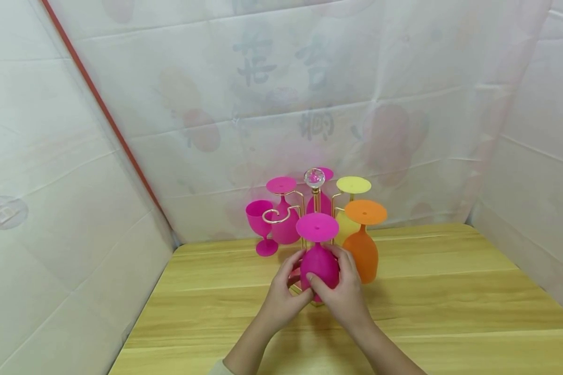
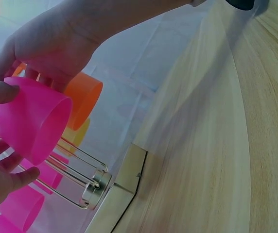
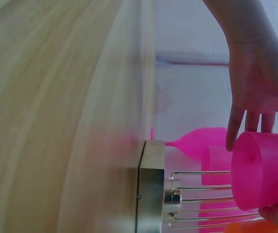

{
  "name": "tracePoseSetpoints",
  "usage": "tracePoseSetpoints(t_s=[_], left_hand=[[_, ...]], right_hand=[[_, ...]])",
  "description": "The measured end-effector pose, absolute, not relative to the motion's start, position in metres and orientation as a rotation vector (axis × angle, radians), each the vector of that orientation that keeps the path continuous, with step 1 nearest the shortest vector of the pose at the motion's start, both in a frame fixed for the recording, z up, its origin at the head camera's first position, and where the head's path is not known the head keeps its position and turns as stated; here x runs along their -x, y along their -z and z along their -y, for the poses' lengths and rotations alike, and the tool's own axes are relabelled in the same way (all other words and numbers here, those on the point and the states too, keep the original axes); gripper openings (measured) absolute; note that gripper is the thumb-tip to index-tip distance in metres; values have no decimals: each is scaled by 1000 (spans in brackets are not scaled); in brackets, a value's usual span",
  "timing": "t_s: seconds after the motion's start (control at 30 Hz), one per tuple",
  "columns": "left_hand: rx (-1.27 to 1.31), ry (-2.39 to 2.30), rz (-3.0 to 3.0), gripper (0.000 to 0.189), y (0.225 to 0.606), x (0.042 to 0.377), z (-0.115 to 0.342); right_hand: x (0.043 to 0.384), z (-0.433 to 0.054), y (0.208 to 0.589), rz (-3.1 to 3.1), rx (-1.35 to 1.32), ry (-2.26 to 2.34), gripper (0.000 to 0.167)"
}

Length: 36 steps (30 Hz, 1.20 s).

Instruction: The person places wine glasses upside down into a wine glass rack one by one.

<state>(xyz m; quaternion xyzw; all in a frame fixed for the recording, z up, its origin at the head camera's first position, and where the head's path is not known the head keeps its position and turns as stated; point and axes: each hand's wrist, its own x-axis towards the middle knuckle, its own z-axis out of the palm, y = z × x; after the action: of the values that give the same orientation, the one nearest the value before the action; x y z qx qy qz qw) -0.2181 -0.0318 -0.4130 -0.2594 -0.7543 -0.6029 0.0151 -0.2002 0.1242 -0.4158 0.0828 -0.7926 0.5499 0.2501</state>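
Observation:
A pink plastic goblet (image 1: pixel 319 263) hangs upside down at the front of a gold wire rack (image 1: pixel 316 200), its round foot on top. My right hand (image 1: pixel 349 291) grips the bowl from the right, thumb across its front. Around the left side curls my left hand (image 1: pixel 281 297), its thumb on the bowl low in front. From the left wrist view, the open mouth of the goblet (image 2: pixel 37 116) faces the tabletop, with the right hand (image 2: pixel 56 43) over its far side. The left hand's fingers (image 3: pixel 236 124) reach the bowl's edge in the right wrist view.
On the rack also hang an orange goblet (image 1: pixel 363 250), a yellow goblet (image 1: pixel 353 185) and two pink ones. Another pink goblet (image 1: pixel 261 224) stands upright behind at the left. A curled wire loop (image 1: pixel 276 216) juts left below a crystal ball (image 1: pixel 314 178). Wooden tabletop (image 1: pixel 450 291) extends around.

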Motion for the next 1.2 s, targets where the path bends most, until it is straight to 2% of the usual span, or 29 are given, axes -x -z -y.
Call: tracePoseSetpoints(t_s=[0.2,0.47,0.67,1.0,1.2], left_hand=[[849,1884,2311,74,432,229,33],[883,1833,2290,68,430,231,39],[810,1717,2228,55,427,242,55],[627,1435,2160,45,397,292,96],[685,1138,2223,48,392,334,108]], right_hand=[[205,-127,411,2114,-268,-1531,56],[215,-128,399,2048,-354,-1540,35],[219,-129,395,2019,-359,-1548,27],[223,-129,391,2044,-382,-1545,27],[224,-129,391,2042,-399,-1546,25]])
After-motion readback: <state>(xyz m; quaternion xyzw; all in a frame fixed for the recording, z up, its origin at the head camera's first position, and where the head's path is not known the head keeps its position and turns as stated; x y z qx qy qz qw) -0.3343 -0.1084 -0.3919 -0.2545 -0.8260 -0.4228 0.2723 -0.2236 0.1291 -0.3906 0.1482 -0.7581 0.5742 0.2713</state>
